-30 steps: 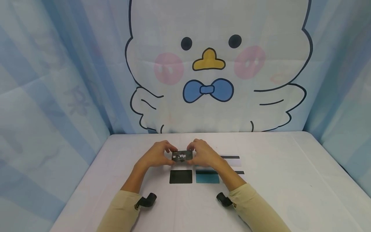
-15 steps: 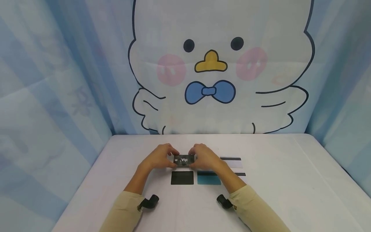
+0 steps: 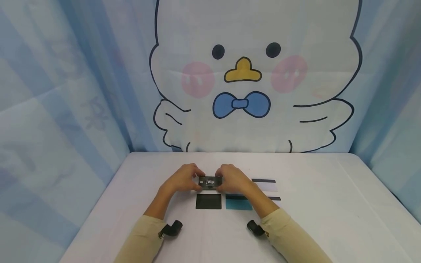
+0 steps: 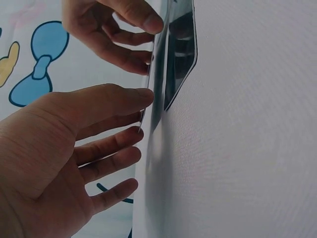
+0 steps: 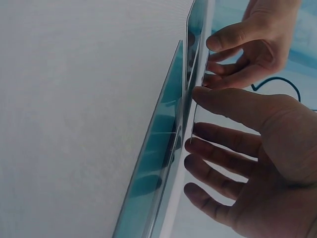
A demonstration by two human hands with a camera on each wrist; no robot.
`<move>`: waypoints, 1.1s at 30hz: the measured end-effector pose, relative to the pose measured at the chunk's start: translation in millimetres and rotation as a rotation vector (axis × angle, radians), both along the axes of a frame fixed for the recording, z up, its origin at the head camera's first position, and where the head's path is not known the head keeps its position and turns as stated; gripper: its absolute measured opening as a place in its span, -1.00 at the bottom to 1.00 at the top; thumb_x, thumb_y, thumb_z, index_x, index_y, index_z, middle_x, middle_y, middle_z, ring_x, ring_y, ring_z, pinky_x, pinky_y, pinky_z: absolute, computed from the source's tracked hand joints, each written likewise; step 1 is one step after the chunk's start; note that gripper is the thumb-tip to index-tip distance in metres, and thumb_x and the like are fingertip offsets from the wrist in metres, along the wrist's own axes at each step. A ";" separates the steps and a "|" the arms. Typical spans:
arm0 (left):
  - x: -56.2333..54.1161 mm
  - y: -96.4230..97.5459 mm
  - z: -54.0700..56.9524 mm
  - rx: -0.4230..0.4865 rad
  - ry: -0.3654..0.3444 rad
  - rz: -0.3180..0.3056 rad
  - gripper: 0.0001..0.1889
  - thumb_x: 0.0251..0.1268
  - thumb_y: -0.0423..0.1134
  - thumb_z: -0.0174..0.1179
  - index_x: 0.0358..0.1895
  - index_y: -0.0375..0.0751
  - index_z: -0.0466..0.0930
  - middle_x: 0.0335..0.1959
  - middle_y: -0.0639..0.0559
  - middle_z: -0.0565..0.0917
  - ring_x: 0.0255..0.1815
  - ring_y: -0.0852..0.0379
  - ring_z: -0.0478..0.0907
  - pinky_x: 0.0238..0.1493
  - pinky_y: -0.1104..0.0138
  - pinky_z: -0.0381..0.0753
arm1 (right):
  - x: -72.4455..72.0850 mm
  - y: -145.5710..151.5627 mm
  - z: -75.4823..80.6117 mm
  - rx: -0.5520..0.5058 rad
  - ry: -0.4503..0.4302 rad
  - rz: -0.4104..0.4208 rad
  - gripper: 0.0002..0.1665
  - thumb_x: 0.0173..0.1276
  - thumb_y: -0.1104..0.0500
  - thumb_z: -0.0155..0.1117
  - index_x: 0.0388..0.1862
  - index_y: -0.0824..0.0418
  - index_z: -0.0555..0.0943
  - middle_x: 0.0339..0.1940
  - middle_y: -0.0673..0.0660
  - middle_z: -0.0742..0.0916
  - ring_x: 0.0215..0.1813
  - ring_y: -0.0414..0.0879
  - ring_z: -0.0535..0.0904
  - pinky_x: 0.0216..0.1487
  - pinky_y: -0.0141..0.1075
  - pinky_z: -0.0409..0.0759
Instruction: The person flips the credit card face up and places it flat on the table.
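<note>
A dark card (image 3: 210, 182) printed with "Vip" is held level between both hands, close over the white table. My left hand (image 3: 184, 179) pinches its left end between thumb and fingertips. At the opposite end, my right hand (image 3: 231, 179) pinches it the same way. Both wrist views show the card nearly edge-on, with the remaining fingers of the left hand (image 4: 64, 144) and the right hand (image 5: 267, 148) spread out. Just in front of the held card lies a plain black card (image 3: 208, 201). To its right is a teal card (image 3: 239, 204) with a dark stripe.
A pale card (image 3: 264, 185) with a dark stripe lies to the right of the right hand. Another striped card (image 3: 275, 198) shows partly behind the right forearm. A curtain (image 3: 243, 135) with a cartoon bird hangs behind the table (image 3: 315, 204).
Both hands have lowered the Vip card slightly, bringing it nearer the table and the black card. The head view has shifted a little. Both grips are unchanged.
</note>
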State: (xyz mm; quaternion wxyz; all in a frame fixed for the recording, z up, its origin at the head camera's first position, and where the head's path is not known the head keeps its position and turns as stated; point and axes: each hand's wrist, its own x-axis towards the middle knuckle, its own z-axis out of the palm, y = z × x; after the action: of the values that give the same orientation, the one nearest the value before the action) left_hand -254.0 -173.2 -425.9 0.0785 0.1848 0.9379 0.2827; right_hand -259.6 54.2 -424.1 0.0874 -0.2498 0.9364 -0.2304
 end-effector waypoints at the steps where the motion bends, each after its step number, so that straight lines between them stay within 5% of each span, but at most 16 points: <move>1: -0.3 0.0 -0.3 -0.001 -0.001 0.001 -0.51 0.01 -0.33 0.59 0.11 -0.17 0.78 -0.07 0.04 0.69 0.02 -0.01 0.58 0.05 0.18 0.59 | -0.4 -0.5 0.4 0.006 -0.001 -0.001 -0.42 0.16 0.11 0.64 0.15 0.25 0.70 0.02 0.14 0.76 0.02 -0.02 0.65 0.16 -0.04 0.65; 33: 0.2 4.1 -3.5 -0.013 -0.034 0.033 -0.52 0.01 -0.32 0.61 0.09 -0.17 0.78 -0.11 0.07 0.66 -0.04 0.06 0.55 0.10 0.15 0.61 | -3.2 -8.1 6.0 0.066 -0.023 0.007 -0.53 0.08 0.19 0.65 0.00 0.27 0.75 -0.17 0.09 0.72 -0.20 -0.07 0.58 -0.06 -0.14 0.65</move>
State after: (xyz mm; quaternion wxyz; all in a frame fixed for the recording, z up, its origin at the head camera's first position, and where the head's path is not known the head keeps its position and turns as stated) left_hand -253.8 -169.1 -429.4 0.0911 0.1641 0.9412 0.2810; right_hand -262.8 46.0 -418.1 0.1072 -0.2473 0.9416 -0.2018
